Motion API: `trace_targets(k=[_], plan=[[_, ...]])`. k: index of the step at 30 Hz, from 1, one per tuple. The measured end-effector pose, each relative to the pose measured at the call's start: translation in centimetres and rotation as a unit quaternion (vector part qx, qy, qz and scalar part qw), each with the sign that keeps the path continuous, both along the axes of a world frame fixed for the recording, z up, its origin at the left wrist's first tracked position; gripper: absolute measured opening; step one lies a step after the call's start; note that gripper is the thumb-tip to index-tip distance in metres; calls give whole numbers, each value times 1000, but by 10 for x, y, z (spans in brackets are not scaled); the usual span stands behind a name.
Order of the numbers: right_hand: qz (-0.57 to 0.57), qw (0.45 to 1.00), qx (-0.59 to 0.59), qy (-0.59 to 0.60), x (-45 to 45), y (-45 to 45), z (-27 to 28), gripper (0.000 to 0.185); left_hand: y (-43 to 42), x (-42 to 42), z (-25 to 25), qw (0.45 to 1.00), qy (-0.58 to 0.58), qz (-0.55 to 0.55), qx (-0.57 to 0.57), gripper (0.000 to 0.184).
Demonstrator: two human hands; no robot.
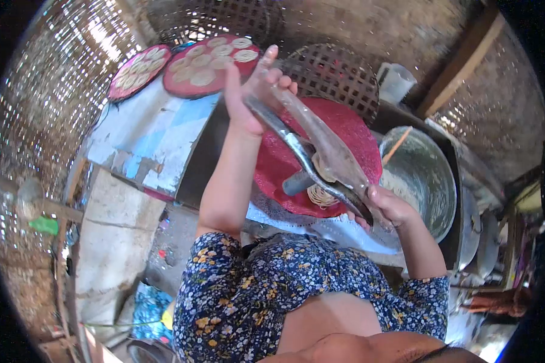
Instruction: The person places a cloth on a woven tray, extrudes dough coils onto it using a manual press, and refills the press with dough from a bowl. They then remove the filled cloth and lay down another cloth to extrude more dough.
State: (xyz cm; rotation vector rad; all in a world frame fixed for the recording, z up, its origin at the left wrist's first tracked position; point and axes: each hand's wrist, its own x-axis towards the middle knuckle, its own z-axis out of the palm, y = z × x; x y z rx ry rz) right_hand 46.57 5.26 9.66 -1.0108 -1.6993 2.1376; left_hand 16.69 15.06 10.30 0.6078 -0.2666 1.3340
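Observation:
A two-handled hand press (293,144) spans my two hands, with a dark metal bar and a pale wooden bar side by side. At its right end, my right hand (393,207) is closed around the bars. My left hand (257,97), slightly blurred, has its fingers spread, with the palm against the bars' left end. A grey cylinder (298,183) projects from the press's middle. Beneath it a coil of pale dough strands (322,197) lies on a round red woven tray (351,130), partly hidden by the press.
Two more round red trays (178,86) (116,89) carry several pale coils at the back left, on a worn board (145,136). At right stands a large metal basin (445,175) with pale dough and a stick (397,145). Behind are a woven basket (339,75) and a plastic jug (396,83).

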Motion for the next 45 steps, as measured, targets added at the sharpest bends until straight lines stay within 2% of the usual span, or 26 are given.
trace_targets(k=[1,2,5,8,12,17,20,21,25,28,29,31,33,36,41,45], plan=[[-16,1000,7,-9,1,6,-8,64,4,-3,-7,1000,-9,8,-15,75],[-23,999,-7,-39,-2,12,-10,63,6,-4,-14,998,-10,43,-46,73],[-60,991,-28,-120,-13,28,-12,59,19,-14,-42,996,-28,71,-40,70],[-38,989,51,-131,-26,33,-15,57,20,-23,-51,993,-39,106,-24,68],[4,991,39,-128,-23,27,-16,58,1,-26,-53,990,-35,133,-42,63],[-25,967,157,-196,-12,28,20,50,-5,-21,-36,989,-73,131,-15,60],[-54,955,229,-180,-32,21,33,46,-4,-33,-15,988,-75,135,29,57],[-49,953,238,-182,-39,17,37,44,-8,-38,-10,989,-76,126,32,57],[-21,973,151,-172,-31,4,41,42,-26,-34,-4,991,-63,110,29,59],[-59,958,215,-179,-14,-3,44,45,-32,-20,-2,992,-66,103,30,59],[-57,952,212,-215,-9,1,47,51,-31,-16,0,992,-71,103,31,59],[-57,935,279,-209,-14,5,50,52,-28,-18,7,991,-71,112,32,58],[-55,913,330,-234,-22,7,56,52,-25,-27,13,987,-68,125,74,58],[-51,905,370,-203,-38,6,54,50,-29,-41,25,987,-62,102,110,59],[-40,946,273,-168,-27,-3,41,45,-47,-36,18,993,-42,98,54,62],[-54,948,261,-173,-10,-8,34,44,-44,-18,3,995,-40,84,25,63]])
